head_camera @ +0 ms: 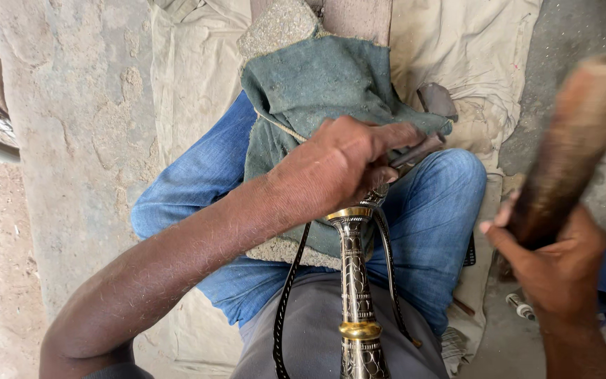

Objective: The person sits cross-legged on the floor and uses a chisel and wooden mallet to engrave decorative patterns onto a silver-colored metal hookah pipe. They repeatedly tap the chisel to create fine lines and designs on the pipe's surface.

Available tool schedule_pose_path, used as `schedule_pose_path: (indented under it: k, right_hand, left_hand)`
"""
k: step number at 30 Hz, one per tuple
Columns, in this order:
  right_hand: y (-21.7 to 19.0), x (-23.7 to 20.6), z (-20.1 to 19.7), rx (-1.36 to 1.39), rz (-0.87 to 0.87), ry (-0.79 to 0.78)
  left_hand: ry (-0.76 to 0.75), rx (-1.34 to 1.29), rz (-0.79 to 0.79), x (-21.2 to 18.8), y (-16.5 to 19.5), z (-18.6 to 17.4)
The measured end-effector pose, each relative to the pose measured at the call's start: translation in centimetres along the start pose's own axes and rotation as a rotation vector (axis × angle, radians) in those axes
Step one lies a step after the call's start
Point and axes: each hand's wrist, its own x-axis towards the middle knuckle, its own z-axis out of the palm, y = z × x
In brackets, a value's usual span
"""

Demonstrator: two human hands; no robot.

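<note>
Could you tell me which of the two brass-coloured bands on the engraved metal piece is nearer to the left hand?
The upper band, right under the left hand gripping the engraved metal piece. The other band sits lower, near the person's waist.

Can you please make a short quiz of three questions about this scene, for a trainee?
1. True or false: the right hand is empty.
2. What does the left hand grip: A) a thin dark tool, B) a cup, C) a rope?
3. What lies over the knee under the left hand?

Key:
1. False; it grips a thick brown wooden club, raised and blurred.
2. A, pressed against the engraved metal stem.
3. A green cloth on blue jeans.
</note>
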Motion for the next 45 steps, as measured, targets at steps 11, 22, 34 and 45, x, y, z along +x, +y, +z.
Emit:
schedule_pose_path:
  k: [11,22,34,45]
  right_hand:
    - [-0.9,1.4,-2.9,-0.584,0.036,-0.082]
    - [1.5,1.9,-4.3,-0.419,0.060,-0.166]
    - [3.8,2.0,-4.5,-0.174,0.054,-0.180]
    - [3.3,2.2,-4.6,-0.357,-0.060,-0.159]
  left_hand:
    - [-0.065,0.085,-0.060,-0.3,0.1,0.2]
    - [-0.072,0.049,-0.104,0.0,-0.2,0.0]
    - [-0.024,0.065,-0.068,-0.2,-0.2,0.2]
    - [-0.006,0.041,-0.056,-0.2,-0.3,0.3]
